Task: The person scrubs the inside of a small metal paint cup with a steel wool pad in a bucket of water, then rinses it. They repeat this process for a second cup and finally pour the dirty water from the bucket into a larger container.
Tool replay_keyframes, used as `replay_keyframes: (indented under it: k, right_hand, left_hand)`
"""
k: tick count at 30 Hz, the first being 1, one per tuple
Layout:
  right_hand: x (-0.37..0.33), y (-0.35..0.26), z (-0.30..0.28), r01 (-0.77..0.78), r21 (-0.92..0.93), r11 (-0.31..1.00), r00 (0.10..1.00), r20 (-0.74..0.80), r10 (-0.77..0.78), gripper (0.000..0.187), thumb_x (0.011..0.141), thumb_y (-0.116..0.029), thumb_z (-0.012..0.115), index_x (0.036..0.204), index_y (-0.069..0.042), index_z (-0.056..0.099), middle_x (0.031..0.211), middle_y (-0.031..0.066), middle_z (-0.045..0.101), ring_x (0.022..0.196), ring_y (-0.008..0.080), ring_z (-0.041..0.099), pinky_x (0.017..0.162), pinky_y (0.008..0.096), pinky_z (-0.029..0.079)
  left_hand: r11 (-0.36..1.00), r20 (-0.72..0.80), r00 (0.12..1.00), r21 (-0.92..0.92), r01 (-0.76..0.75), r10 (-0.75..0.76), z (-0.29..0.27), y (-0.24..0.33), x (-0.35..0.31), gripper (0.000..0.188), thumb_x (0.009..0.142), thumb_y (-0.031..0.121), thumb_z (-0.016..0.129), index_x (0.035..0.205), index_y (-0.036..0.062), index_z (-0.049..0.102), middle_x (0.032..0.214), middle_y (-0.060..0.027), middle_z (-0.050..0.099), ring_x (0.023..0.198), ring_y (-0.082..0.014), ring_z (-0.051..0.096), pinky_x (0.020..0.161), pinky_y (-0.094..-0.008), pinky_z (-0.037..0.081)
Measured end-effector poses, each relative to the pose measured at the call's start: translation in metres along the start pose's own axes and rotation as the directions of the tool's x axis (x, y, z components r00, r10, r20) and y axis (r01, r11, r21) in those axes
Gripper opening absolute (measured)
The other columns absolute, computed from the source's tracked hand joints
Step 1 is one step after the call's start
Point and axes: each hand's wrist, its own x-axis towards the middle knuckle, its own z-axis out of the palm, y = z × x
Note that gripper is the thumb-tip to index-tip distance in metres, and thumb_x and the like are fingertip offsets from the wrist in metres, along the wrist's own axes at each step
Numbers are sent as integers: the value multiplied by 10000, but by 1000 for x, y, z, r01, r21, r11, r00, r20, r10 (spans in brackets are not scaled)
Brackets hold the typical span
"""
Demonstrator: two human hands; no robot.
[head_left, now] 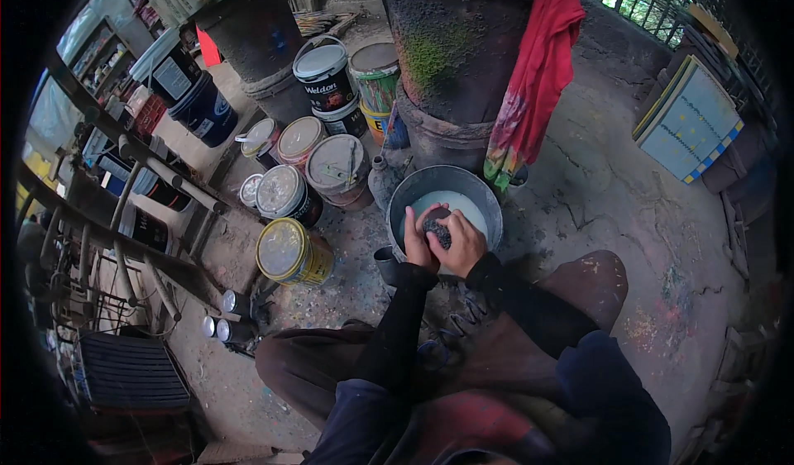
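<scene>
Looks charcoal and finely mottled on the lump (438, 233), with dull brown on one face. Shows milky white in the liquid (451, 200), dark grey around the bucket (491, 200). Goes plain black along both sleeves (533, 306). Shades from red into blotchy yellow and green down the cloth (546, 60). Shows bright yellow around the squat tin (319, 262).

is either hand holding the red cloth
No, the red cloth hangs by a dark barrel; the left hand and right hand hold a dark lump.

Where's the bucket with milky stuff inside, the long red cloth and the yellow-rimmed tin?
Bucket (440, 177), head view: inner far wall.
Red cloth (540, 70), head view: its middle.
Yellow-rimmed tin (285, 248), head view: its lid.
</scene>
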Motion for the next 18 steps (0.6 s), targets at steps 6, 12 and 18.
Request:
replay_keyframes:
  k: [6,12,18]
  right_hand:
    - [28,17,-10,-171,-97,981,985,-29,169,276,783,-253,622,899,-24,521,888,179,542,822,382,559,683,443,456]
    - [11,10,-11,-105,-45,993,991,76,109,304,754,-230,638,943,-21,523,950,184,539,903,386,538,771,442,445]
    - [17,5,-1,27,14,1000,997,76,-28,397,788,-149,620,1148,-20,511,1065,178,581,1086,346,533,914,407,411]
  left_hand:
    - [994,-57,993,3,107,-106,17,-10,-6,685,901,596,313,1210,8,479,1169,-115,549,1111,-252,508,965,-376,389]
    - [997,-10,998,-44,67,-68,15,9,-4,746,884,634,290,1224,-9,455,1190,-157,533,1100,-281,512,963,-401,389]
    - [994,-11,995,-55,97,-98,6,-7,-5,759,857,655,347,1218,-1,474,1203,-125,522,1121,-257,503,946,-385,402]
